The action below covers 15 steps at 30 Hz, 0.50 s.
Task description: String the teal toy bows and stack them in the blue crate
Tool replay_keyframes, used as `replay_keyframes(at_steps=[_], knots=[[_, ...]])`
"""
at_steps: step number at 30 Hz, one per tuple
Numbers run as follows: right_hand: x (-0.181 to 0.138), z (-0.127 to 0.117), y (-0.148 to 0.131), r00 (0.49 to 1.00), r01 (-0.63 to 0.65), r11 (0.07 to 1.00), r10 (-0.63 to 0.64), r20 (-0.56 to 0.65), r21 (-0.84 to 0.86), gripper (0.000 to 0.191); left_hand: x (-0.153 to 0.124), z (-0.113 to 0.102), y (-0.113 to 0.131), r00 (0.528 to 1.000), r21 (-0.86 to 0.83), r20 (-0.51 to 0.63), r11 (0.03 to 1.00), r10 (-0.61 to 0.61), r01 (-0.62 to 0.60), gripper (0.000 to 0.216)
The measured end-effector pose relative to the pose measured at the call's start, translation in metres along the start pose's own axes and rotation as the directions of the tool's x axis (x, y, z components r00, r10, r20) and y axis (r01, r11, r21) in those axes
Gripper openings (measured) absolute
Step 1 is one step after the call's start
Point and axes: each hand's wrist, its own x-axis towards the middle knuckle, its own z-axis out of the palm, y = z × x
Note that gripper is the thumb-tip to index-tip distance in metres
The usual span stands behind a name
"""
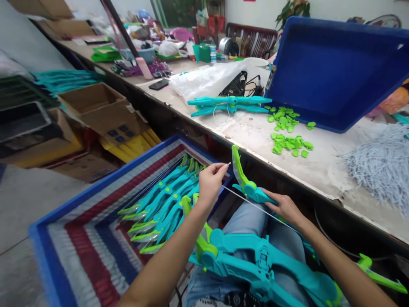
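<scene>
My left hand (209, 183) pinches the end of a thin white string (252, 205) close to the green tip of a teal toy bow (247, 185). My right hand (284, 207) grips that bow's teal limb just below the green tip. The string runs taut from my left fingers down past my right wrist. A second teal and green toy bow (255, 260) lies across my lap. Both hands are closed.
A striped bag in a blue crate (96, 238) at my left holds several finished bows (162, 204). On the worktable (319, 170) lie small green parts (289, 143), another teal bow (228, 104), a tilted blue tray (332, 72) and a bundle of pale strings (380, 166). Cardboard boxes (96, 111) stand on the floor.
</scene>
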Motion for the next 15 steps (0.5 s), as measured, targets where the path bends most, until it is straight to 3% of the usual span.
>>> replay_keyframes(at_steps=[5, 15], knots=[[-0.005, 0.004, -0.002, 1.0, 0.016, 0.991, -0.018, -0.016, -0.129, 0.046, 0.029, 0.022, 0.001, 0.987, 0.09, -0.022, 0.984, 0.159, -0.156, 0.018], [-0.007, 0.004, -0.005, 0.999, 0.045, 0.989, -0.049, -0.02, -0.137, 0.045, 0.04, 0.023, -0.007, 0.959, 0.255, 0.007, 0.927, 0.284, -0.277, 0.017]])
